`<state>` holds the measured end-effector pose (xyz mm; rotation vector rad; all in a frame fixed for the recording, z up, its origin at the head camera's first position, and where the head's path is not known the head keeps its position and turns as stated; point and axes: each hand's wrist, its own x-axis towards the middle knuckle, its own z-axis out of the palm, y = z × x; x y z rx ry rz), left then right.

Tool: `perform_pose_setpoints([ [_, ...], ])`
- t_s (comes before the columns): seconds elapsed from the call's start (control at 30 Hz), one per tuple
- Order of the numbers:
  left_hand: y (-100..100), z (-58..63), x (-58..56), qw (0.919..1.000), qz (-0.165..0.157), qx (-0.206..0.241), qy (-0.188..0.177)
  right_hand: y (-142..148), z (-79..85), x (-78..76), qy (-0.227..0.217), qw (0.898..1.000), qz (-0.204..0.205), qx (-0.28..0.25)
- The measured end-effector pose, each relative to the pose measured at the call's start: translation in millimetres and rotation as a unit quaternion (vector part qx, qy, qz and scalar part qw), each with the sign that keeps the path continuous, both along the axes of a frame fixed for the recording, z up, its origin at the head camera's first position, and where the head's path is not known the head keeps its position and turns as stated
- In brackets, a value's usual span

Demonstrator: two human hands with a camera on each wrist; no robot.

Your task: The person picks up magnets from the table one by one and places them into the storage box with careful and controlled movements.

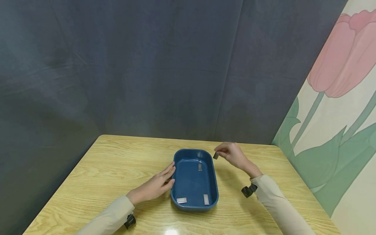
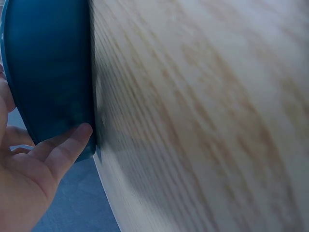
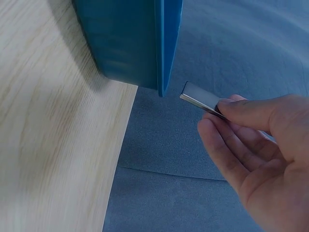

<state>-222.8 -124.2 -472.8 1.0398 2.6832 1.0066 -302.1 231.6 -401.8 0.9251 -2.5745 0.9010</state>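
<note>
The right hand (image 1: 235, 155) pinches a small metallic strip (image 3: 199, 95) by one end, just outside a blue tray (image 1: 191, 183); the left hand (image 1: 156, 185), fingers extended, touches the tray's left side. The strip seems light, stiff, probably slippery, best taken near one end.

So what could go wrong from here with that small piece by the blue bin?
Slip: the right hand pinches the metallic piece by one end, so it might drop onto the table instead.

Knock: the piece is just outside the bin, close to its far right corner, so it could clip the rim if carried inward too low.

Shift: the left hand touches only the left wall; pressing harder might slide the bin.
</note>
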Motion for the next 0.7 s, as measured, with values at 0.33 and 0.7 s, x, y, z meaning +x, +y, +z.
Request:
perform_pose_setpoints([
  [0.33, 0.0, 0.1, 0.5, 1.0000, 0.002, -0.002, -0.004, -4.5, 0.5, -3.5, 0.022, 1.000, 0.011, 0.000],
  [0.7, 0.0, -0.1, 1.0, 1.0000, -0.001, 0.003, 0.000, -12.8, 0.0, -5.3, 0.006, 1.000, 0.020, 0.008],
])
